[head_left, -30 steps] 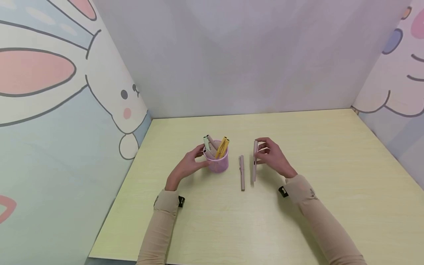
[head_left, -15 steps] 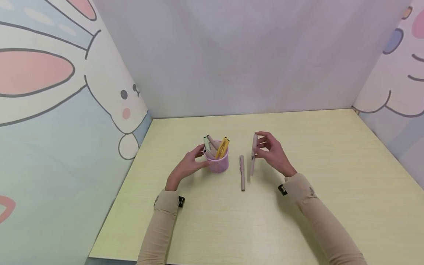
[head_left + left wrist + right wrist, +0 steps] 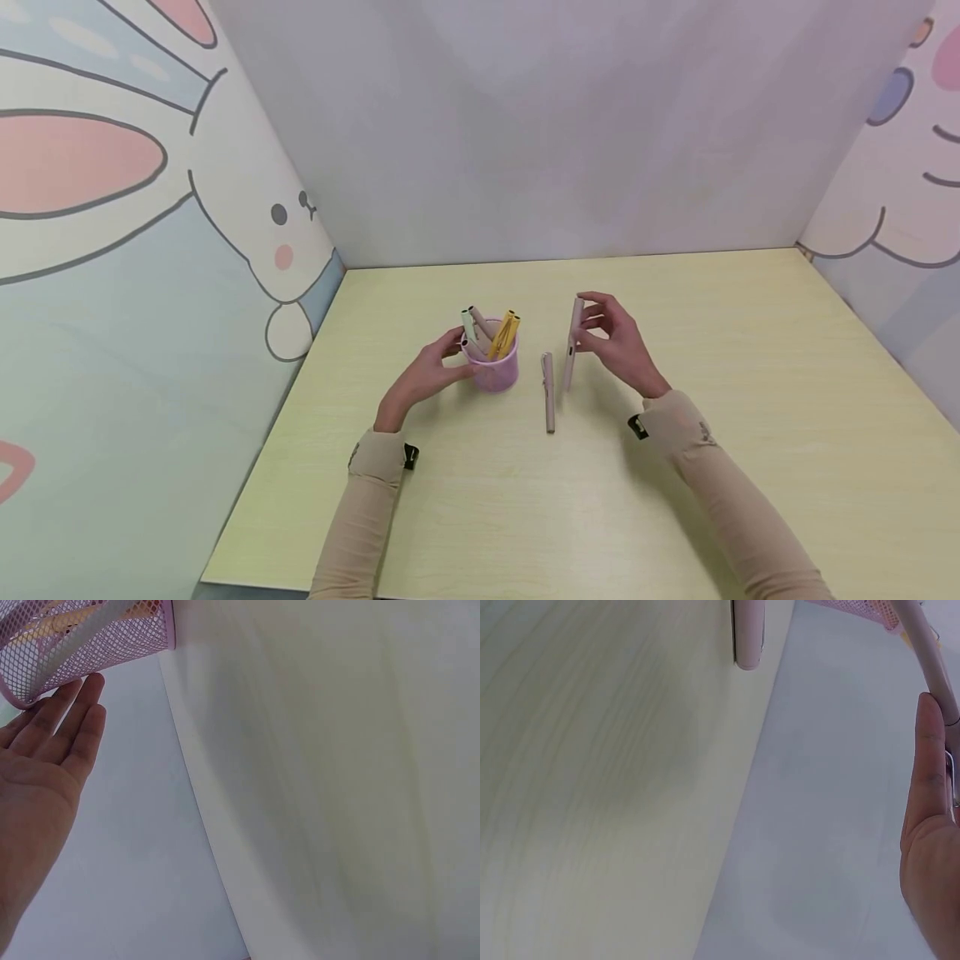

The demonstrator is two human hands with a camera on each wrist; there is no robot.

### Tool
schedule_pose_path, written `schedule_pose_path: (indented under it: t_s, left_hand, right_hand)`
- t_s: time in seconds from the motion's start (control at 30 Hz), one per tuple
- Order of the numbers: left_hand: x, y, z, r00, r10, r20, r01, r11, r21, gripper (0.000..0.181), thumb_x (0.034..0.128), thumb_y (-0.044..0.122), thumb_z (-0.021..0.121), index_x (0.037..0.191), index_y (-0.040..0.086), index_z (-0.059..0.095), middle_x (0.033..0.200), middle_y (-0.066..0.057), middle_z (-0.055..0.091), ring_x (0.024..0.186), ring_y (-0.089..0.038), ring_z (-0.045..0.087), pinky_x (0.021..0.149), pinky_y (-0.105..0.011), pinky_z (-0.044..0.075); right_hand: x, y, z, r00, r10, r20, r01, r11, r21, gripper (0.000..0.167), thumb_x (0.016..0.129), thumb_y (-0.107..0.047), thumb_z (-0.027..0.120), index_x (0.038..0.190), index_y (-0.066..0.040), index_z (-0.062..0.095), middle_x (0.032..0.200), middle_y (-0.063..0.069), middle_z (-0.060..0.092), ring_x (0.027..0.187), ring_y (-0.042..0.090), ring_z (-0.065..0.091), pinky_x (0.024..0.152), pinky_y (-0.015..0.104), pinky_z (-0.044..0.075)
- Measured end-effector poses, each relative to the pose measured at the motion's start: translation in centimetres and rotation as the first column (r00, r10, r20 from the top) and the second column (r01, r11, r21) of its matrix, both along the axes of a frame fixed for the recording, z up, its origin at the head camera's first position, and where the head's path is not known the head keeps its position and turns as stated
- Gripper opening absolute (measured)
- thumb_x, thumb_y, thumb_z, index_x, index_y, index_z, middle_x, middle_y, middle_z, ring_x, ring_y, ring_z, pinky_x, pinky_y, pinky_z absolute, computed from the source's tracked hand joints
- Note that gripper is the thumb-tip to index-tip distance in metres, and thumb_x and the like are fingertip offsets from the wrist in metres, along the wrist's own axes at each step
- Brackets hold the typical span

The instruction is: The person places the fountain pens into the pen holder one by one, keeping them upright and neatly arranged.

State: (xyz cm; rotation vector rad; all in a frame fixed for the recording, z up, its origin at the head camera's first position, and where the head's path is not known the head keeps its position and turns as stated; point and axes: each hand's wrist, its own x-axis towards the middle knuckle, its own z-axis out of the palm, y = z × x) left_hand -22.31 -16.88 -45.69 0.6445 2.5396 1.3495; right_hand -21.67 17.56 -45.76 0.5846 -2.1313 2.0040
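Note:
My left hand (image 3: pixel 427 375) holds a pink mesh pen holder (image 3: pixel 497 378), fingers at its far left side and thumb at its front. In the left wrist view, fairly straight fingers (image 3: pixel 84 742) touch the mesh. Several pens stand in the holder: yellow, pale green and greyish pink. Right of it, my right hand (image 3: pixel 621 346) pinches a greyish-pink pen (image 3: pixel 572 346) near its upper end, nearly upright. A metal clip on this pen shows in the right wrist view. Between holder and hand, a similar capped pen (image 3: pixel 549 393) lies on the table.
The pale yellow wood-grain table (image 3: pixel 480 517) extends to both sides and toward me. A plain greyish-white wall (image 3: pixel 540 133) closes off the back. Side panels with cartoon drawings, including a rabbit (image 3: pixel 247 192) on the left, flank the table.
My right hand has risen slightly and moved a little away from me with the pen, whose lower end has swung left. The left hand and pen holder stay in place.

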Motion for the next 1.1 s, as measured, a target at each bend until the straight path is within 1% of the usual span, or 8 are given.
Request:
schedule_pose_path:
  t_s: [0.1,0.23,0.47,0.6,0.8,0.97,1.1]
  left_hand:
    - [0.0,0.1,0.0,1.0,-0.001,-0.002,0.001,1.0,-0.001,0.081,0.0957,0.034,0.073,0.161,0.008,0.034,0.155,-0.02,0.047,0.14,-0.041,0.046,0.112,-0.06,0.038]
    - [-0.1,0.2,0.1,1.0,0.001,-0.006,-0.001,1.0,0.002,0.08,0.0955,0.033,0.074,0.16,0.007,0.034,0.153,-0.02,0.048,0.14,-0.041,0.046,0.112,-0.06,0.038]
    - [-0.1,0.2,0.0,1.0,0.011,0.003,-0.011,1.0,-0.01,0.08,0.0956,0.034,0.074,0.161,0.01,0.034,0.154,-0.019,0.047,0.141,-0.04,0.045,0.113,-0.059,0.038]
    - [0.0,0.1,0.1,1.0,0.004,-0.003,-0.004,1.0,-0.004,0.079,0.0962,0.033,0.073,0.161,0.009,0.034,0.155,-0.019,0.047,0.141,-0.04,0.045,0.113,-0.06,0.038]
    - [0.0,0.2,-0.1,1.0,0.0,-0.004,0.0,1.0,0.004,0.078,0.096,0.031,0.073,0.161,0.01,0.035,0.154,-0.018,0.048,0.14,-0.039,0.046,0.113,-0.06,0.038]
    - [-0.1,0.3,-0.4,1.0,-0.001,-0.004,0.001,1.0,0.0,0.078,0.0963,0.03,0.073,0.161,0.01,0.034,0.155,-0.018,0.047,0.14,-0.039,0.046,0.113,-0.06,0.038]
    - [-0.1,0.4,-0.5,1.0,0.004,-0.004,-0.004,1.0,-0.01,0.078,0.0961,0.03,0.073,0.161,0.01,0.035,0.154,-0.017,0.048,0.14,-0.038,0.047,0.113,-0.058,0.038]
  right_hand:
    - [-0.1,-0.2,0.1,0.999,-0.01,-0.037,0.009,1.0,-0.027,0.056,0.093,0.015,0.063,0.145,0.009,0.044,0.114,0.03,0.053,0.097,0.019,0.063,0.071,0.035,0.063]
    - [-0.1,-0.7,0.1,0.996,-0.018,-0.082,0.012,0.997,-0.071,0.057,0.091,0.02,0.061,0.144,0.01,0.045,0.113,0.031,0.053,0.096,0.016,0.063,0.07,0.033,0.063]
    - [1.5,-2.1,2.8,0.994,-0.025,-0.108,0.014,0.994,-0.107,0.056,0.089,0.026,0.059,0.142,0.017,0.043,0.112,0.038,0.051,0.091,0.022,0.062,0.07,0.031,0.062]
    - [1.4,-2.7,2.8,0.99,-0.042,-0.135,0.025,0.992,-0.126,0.056,0.089,0.026,0.059,0.142,0.016,0.043,0.112,0.037,0.052,0.092,0.023,0.062,0.07,0.03,0.062]
    - [1.3,-3.4,2.4,0.982,-0.059,-0.179,0.029,0.986,-0.165,0.054,0.089,0.027,0.06,0.14,0.019,0.043,0.111,0.036,0.051,0.092,0.022,0.062,0.07,0.029,0.062]
    - [1.2,-3.9,2.4,0.978,-0.083,-0.192,0.048,0.983,-0.179,0.054,0.089,0.027,0.06,0.14,0.018,0.044,0.111,0.034,0.052,0.092,0.021,0.062,0.071,0.03,0.062]
    - [0.4,-4.2,1.3,0.977,-0.095,-0.19,0.057,0.978,-0.198,0.057,0.09,0.027,0.058,0.143,0.017,0.042,0.112,0.034,0.051,0.094,0.021,0.061,0.072,0.031,0.062]
